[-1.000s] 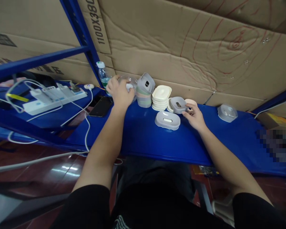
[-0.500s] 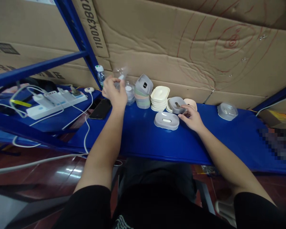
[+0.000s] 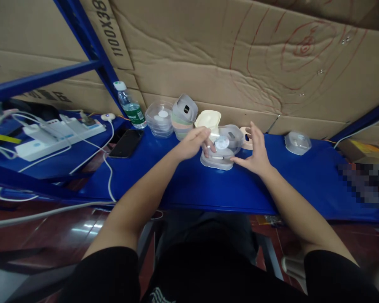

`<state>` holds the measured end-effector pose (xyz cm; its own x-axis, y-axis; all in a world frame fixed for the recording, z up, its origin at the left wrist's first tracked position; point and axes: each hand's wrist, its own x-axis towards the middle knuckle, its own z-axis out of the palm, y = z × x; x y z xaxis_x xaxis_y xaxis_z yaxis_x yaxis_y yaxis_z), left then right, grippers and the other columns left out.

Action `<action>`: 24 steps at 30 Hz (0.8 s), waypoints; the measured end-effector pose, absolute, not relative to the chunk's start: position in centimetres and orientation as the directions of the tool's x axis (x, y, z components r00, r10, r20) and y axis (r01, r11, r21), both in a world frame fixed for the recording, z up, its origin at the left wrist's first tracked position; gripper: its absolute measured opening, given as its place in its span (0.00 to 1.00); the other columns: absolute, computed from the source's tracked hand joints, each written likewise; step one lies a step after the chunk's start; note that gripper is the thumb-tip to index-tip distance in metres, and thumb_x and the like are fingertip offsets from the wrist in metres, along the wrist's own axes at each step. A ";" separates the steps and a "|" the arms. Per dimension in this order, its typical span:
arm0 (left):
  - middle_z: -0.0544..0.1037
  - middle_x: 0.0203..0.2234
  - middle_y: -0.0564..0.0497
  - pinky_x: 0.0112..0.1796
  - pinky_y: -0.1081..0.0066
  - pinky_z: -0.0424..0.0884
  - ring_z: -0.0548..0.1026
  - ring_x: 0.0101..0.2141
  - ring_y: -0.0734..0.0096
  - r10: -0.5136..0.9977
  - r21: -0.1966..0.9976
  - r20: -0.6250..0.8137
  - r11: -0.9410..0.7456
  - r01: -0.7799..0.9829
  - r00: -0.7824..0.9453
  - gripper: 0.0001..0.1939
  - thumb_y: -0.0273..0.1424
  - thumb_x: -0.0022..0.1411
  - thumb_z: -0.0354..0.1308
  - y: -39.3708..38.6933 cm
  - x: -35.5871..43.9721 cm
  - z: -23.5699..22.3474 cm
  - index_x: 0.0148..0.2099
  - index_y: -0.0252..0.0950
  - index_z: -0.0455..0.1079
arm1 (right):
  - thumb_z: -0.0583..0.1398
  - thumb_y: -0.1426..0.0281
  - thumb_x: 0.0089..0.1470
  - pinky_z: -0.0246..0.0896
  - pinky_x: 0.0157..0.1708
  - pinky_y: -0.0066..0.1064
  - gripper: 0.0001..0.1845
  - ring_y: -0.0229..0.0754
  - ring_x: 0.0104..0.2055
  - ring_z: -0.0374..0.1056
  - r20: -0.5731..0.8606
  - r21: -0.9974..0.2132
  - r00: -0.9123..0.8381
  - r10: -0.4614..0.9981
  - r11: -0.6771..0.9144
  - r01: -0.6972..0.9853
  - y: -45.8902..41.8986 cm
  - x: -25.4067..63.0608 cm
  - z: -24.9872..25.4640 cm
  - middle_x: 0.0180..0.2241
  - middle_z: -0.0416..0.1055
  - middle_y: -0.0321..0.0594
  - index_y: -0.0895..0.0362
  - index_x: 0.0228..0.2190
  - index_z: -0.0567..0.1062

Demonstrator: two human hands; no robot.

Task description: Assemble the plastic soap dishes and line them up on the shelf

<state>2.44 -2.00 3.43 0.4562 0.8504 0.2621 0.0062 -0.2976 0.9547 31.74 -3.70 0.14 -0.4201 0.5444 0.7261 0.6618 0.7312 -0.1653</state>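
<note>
My left hand (image 3: 194,143) holds a clear plastic lid (image 3: 224,142) with a white round sticker, just above a grey soap dish (image 3: 217,161) lying on the blue shelf (image 3: 189,181). My right hand (image 3: 254,151) is spread open at the lid's right side, fingers upright, close to it or touching. Behind stand a stack of clear lids (image 3: 159,119), a stack of coloured dishes topped by a tilted grey one (image 3: 183,115), and a cream stack (image 3: 207,119), partly hidden by my left hand.
A water bottle (image 3: 129,106) and a black phone (image 3: 125,143) lie left of the stacks. A white power strip (image 3: 53,134) with cables sits further left. One capped grey dish (image 3: 297,142) rests at the right. Cardboard (image 3: 240,54) forms the back wall.
My left hand took a clear lid from the stack at the back and carried it right, over the grey dish. My right hand rose from the shelf and opened beside it.
</note>
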 end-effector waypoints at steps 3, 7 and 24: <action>0.78 0.22 0.51 0.24 0.67 0.73 0.75 0.18 0.69 0.861 0.980 0.084 -0.162 0.112 0.501 0.26 0.57 0.76 0.47 -1.9 3.1 2.7 0.38 0.40 0.63 | 0.68 0.42 0.57 0.64 0.66 0.66 0.55 0.67 0.71 0.63 0.635 -0.098 -0.559 0.533 0.773 0.626 -3.9 31.6 0.1 0.73 0.61 0.46 0.39 0.76 0.52; 0.77 0.23 0.50 0.29 0.67 0.73 0.76 0.22 0.67 0.930 0.882 0.016 -0.186 0.433 0.367 0.27 0.53 0.79 0.41 -1.4 2.8 2.5 0.41 0.38 0.69 | 0.67 0.42 0.58 0.68 0.64 0.62 0.47 0.63 0.66 0.70 0.586 -0.139 -0.572 0.575 0.766 0.627 -3.9 31.2 -0.4 0.67 0.71 0.48 0.45 0.71 0.66; 0.85 0.44 0.38 0.48 0.59 0.73 0.81 0.47 0.52 0.953 0.300 -0.007 -0.287 0.910 0.303 0.40 0.60 0.75 0.38 -1.6 2.7 1.4 0.41 0.36 0.81 | 0.70 0.44 0.56 0.64 0.69 0.62 0.40 0.61 0.68 0.69 0.401 -0.382 -0.558 0.726 0.687 0.619 -3.3 31.1 -1.1 0.66 0.72 0.45 0.48 0.64 0.75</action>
